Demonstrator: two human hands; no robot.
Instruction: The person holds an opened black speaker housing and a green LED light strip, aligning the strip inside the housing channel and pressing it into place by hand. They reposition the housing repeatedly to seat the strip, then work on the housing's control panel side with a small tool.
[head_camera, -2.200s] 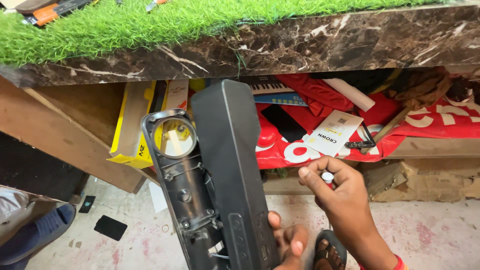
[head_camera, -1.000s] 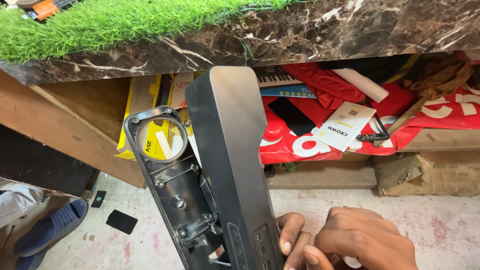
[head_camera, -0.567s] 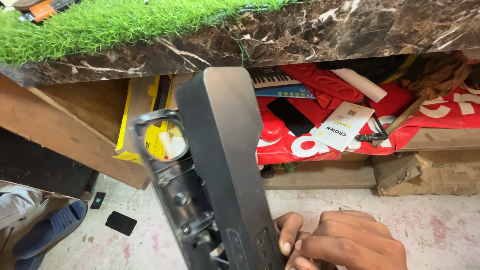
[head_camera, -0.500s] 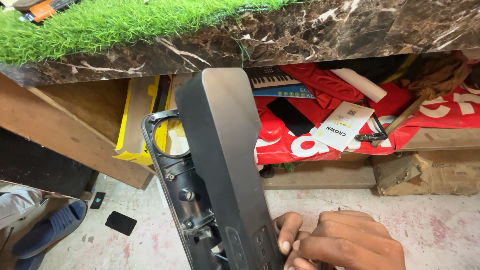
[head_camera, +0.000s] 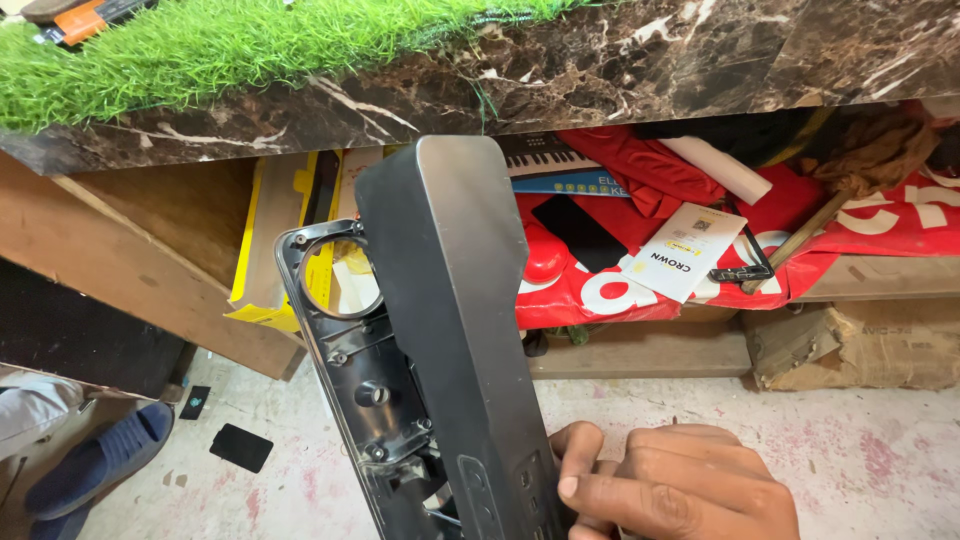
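Your right hand (head_camera: 670, 490) is curled, knuckles up, against the lower right edge of the long grey speaker housing (head_camera: 450, 330), thumb and fingertips pressed on its side; how far the grip closes around the back you cannot tell. Your left hand is out of view. The housing stands tilted, its top end leaning toward the marble counter (head_camera: 620, 70), and its opened inner frame (head_camera: 345, 330), with a round cut-out and screw posts, splays off to the housing's left. Above the housing, the counter carries a strip of artificial grass (head_camera: 230, 45). Behind the housing, under the counter, a shelf is crammed with red fabric (head_camera: 640, 250), a white tag (head_camera: 685, 250), a hammer (head_camera: 800, 240) and a yellow box (head_camera: 265, 250). Right of the housing a cardboard box (head_camera: 860, 345) sits on the floor; left of it lie a small black plate (head_camera: 240, 447) and a blue shoe (head_camera: 95, 480).
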